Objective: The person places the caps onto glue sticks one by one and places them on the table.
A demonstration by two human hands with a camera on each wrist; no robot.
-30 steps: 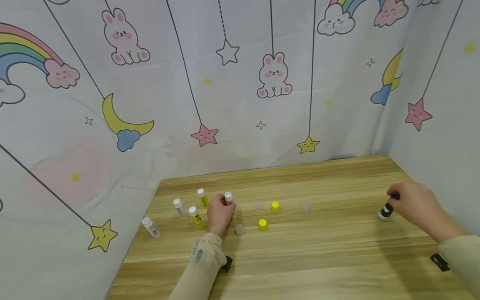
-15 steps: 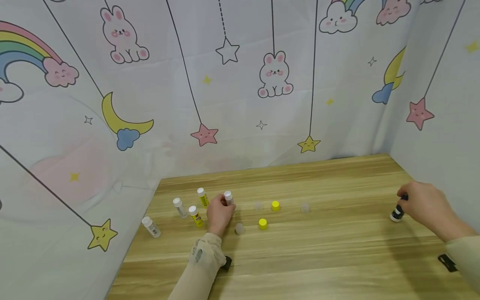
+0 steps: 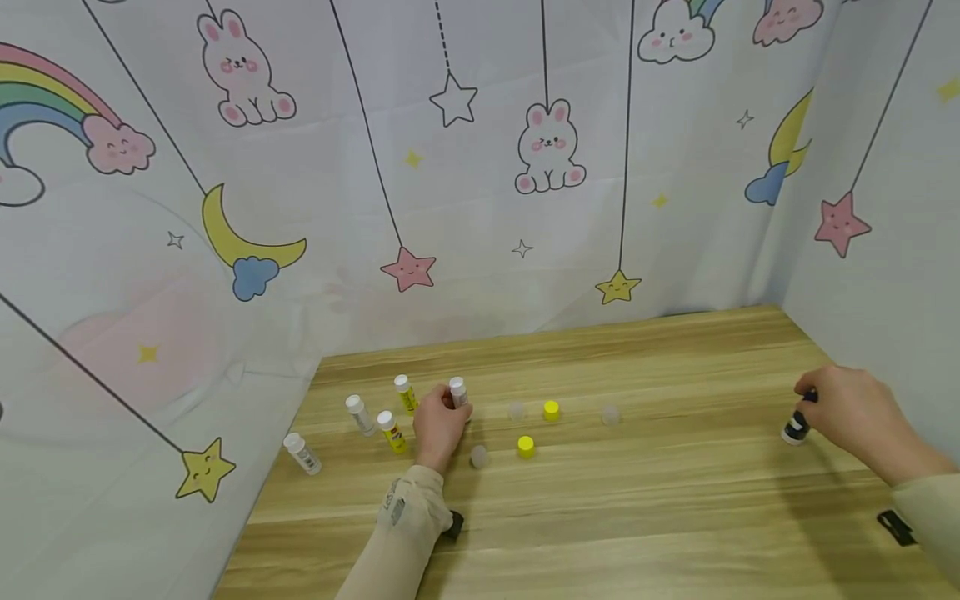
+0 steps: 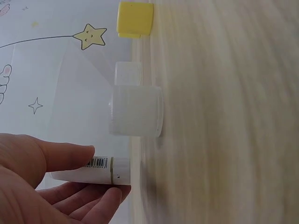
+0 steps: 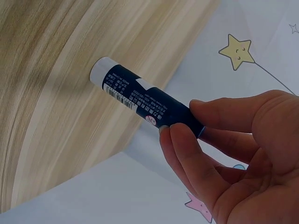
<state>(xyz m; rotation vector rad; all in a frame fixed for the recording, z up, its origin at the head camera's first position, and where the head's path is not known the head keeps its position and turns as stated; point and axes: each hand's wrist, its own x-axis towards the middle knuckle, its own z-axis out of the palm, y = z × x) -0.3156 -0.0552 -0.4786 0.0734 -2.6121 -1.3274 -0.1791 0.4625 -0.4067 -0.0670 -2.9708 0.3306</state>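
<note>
In the head view, my left hand holds a white glue stick upright on the table's left half. Thumb and fingers pinch its barcoded tube in the left wrist view. Far to the right, my right hand pinches the upper end of a dark blue glue stick. Its white end points down toward the wood in the right wrist view; whether it touches, I cannot tell. Left of my left hand stand two white glue sticks and two yellow ones with white tops.
Two yellow caps and three translucent caps lie on the wooden table between my hands. A black clip-like piece is by the right sleeve. A patterned curtain borders the table's back and sides.
My right hand has moved to the right with the dark blue glue stick, then stayed nearly still over the last half second. The left hand keeps its place on the white glue stick.
</note>
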